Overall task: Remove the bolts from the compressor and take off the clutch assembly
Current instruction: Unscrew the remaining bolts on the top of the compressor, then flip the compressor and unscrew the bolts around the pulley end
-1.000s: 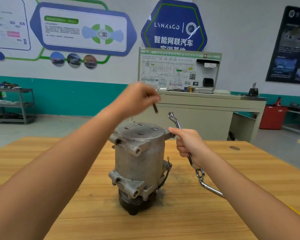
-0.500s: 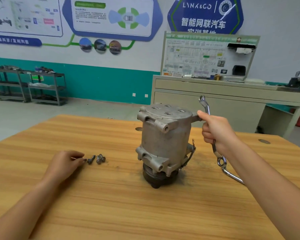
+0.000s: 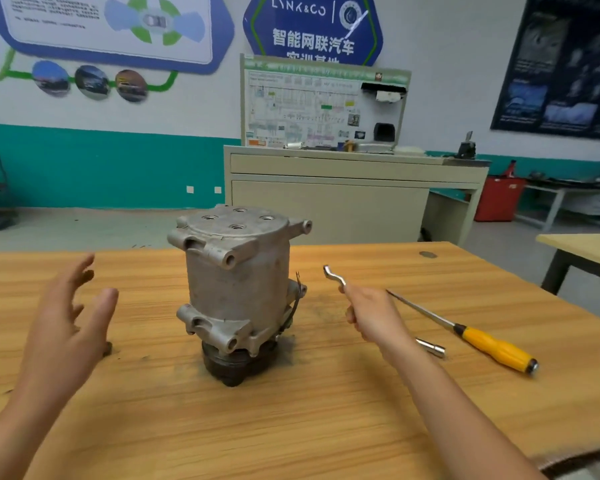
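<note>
Single head-worn wide-angle view, looking forward and slightly down across the wooden table (image 3: 291, 427), with the compressor (image 3: 238, 285) close in and just left of frame centre. Both forearms enter from the bottom edge: left hand (image 3: 66, 327) left of the compressor, right hand (image 3: 371, 317) gripping the wrench (image 3: 333, 275) right of it. Behind the compressor the view carries on to a beige cabinet (image 3: 326, 202) and the teal-banded wall (image 3: 101, 168).

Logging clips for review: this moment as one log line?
left hand: open, left of compressor, not touching | right hand: grips wrench | compressor: upright on table, top holes empty | screwdriver: lying on table
</note>
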A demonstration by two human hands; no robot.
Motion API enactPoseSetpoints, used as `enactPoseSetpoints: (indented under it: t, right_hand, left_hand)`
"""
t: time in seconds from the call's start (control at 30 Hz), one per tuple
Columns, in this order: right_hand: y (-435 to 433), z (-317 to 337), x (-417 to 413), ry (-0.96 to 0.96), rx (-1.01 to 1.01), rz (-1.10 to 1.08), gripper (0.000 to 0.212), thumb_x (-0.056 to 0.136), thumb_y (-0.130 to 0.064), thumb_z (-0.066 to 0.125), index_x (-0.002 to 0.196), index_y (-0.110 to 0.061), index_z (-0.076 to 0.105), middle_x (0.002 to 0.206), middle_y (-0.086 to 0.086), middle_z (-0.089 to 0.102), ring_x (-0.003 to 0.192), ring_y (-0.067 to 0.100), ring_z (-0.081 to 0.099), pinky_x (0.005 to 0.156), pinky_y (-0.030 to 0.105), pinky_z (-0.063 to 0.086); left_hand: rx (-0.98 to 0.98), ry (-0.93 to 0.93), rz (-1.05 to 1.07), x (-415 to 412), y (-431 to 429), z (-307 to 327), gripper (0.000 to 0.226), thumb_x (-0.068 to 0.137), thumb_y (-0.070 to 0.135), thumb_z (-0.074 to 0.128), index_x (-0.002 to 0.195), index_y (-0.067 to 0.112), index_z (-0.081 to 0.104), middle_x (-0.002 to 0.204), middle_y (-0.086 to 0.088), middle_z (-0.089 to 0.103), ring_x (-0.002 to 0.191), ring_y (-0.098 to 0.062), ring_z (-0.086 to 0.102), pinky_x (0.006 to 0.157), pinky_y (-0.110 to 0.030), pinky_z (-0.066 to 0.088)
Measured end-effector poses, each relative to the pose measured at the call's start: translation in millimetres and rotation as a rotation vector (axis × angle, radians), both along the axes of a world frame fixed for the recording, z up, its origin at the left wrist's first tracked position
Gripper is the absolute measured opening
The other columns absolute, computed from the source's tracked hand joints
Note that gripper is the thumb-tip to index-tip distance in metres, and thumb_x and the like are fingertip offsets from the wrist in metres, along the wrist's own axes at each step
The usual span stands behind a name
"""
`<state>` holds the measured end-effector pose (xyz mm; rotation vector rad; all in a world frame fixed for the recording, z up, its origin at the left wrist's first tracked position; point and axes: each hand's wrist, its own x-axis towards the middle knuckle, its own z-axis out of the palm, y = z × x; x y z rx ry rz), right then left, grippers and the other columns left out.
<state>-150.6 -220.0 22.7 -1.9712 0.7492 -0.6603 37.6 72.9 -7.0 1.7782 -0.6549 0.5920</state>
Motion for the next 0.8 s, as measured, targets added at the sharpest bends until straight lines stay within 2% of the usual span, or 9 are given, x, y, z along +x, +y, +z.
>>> enactPoseSetpoints:
  t: [0.1,0.17,0.27,0.37,0.5,0.57,0.6,0.7,0.8]
  right_hand:
    - [-22.6,-33.8,-3.1,0.223,-0.278,-0.099,0.033,0.097,-0.025,0.041,0.095,-0.002,0.065,0.088,0.017,0.066,0.083,0.030,0.059,0.065,0.031,0.039]
    - [-34.5,-49.0,-2.8,0.369,-0.406,-0.140,0.031,0.098,-0.026,0.039,0.108,-0.007,0.063,0.102,0.015,0.066,0.098,0.032,0.059,0.071,0.032,0.041]
    - [-41.9,-65.9,3.1,0.585,-0.652,-0.154,0.028,0.098,-0.020,0.037,0.109,-0.011,0.061,0.107,0.011,0.064,0.101,0.029,0.058,0.071,0.031,0.041]
    - [-48.7,-70.6,11.1,0.678,-0.853,-0.203,0.026,0.096,-0.016,0.039,0.113,-0.015,0.059,0.113,0.004,0.060,0.109,0.023,0.051,0.081,0.031,0.038]
    - [-59.7,-68.7,13.9,0.740,-0.856,-0.227,0.028,0.098,-0.020,0.039,0.118,-0.018,0.059,0.123,0.003,0.051,0.114,0.021,0.045,0.087,0.034,0.036]
    - [-59.3,-66.1,13.6,0.654,-0.828,-0.226,0.032,0.098,-0.031,0.038,0.121,-0.019,0.057,0.122,0.003,0.050,0.115,0.021,0.044,0.088,0.033,0.036]
    - [-55.4,-61.5,15.0,0.515,-0.775,-0.210,0.036,0.098,-0.037,0.039,0.124,-0.019,0.056,0.120,0.003,0.050,0.114,0.019,0.045,0.089,0.032,0.037]
    - [-26.4,-26.3,29.0,-0.077,-0.240,-0.003,0.053,0.088,-0.050,0.051,0.132,-0.021,0.050,0.125,-0.004,0.053,0.110,0.005,0.047,0.092,0.022,0.039]
    - [6.7,8.6,46.8,-0.356,0.187,0.299,0.078,0.070,-0.066,0.046,0.136,-0.025,0.044,0.133,-0.009,0.051,0.117,0.001,0.048,0.099,0.026,0.041]
  left_hand:
    - [-0.047,-0.113,-0.143,-42.8,-46.4,28.3,0.045,0.083,0.052,0.038,0.125,0.067,0.030,0.129,0.046,0.031,0.122,0.009,0.036,0.094,-0.035,0.037]
    - [-0.066,-0.145,-0.219,-59.2,-69.1,35.8,0.045,0.081,0.052,0.038,0.122,0.068,0.028,0.136,0.038,0.028,0.130,0.011,0.027,0.104,-0.036,0.031]
    - [-0.155,-0.095,-0.259,-63.9,-85.2,36.2,0.042,0.079,0.053,0.042,0.119,0.061,0.030,0.139,0.019,0.030,0.134,-0.003,0.030,0.109,-0.047,0.031]
    - [-0.199,-0.096,-0.244,-61.1,-88.6,33.0,0.041,0.080,0.052,0.043,0.119,0.059,0.032,0.138,0.018,0.030,0.135,-0.004,0.030,0.108,-0.052,0.033]
    - [-0.189,-0.032,-0.254,-62.9,-90.3,32.6,0.049,0.076,0.055,0.046,0.120,0.060,0.027,0.134,0.025,0.033,0.125,0.016,0.030,0.101,-0.056,0.039]
    - [-0.184,-0.009,-0.254,-63.3,-91.0,32.5,0.053,0.073,0.056,0.048,0.120,0.060,0.025,0.125,0.041,0.031,0.120,0.021,0.030,0.103,-0.051,0.039]
    - [-0.186,-0.005,-0.251,-63.2,-90.5,31.7,0.055,0.071,0.055,0.048,0.121,0.059,0.025,0.123,0.043,0.031,0.119,0.022,0.030,0.104,-0.047,0.038]
    - [-0.212,0.004,-0.218,-67.0,-91.2,30.9,0.061,0.066,0.054,0.050,0.121,0.060,0.026,0.129,0.027,0.037,0.119,0.020,0.032,0.100,-0.033,0.032]
    - [-0.272,0.051,-0.189,-74.7,-98.7,34.9,0.067,0.061,0.058,0.054,0.123,0.054,0.030,0.130,0.018,0.039,0.121,0.010,0.036,0.094,-0.022,0.033]
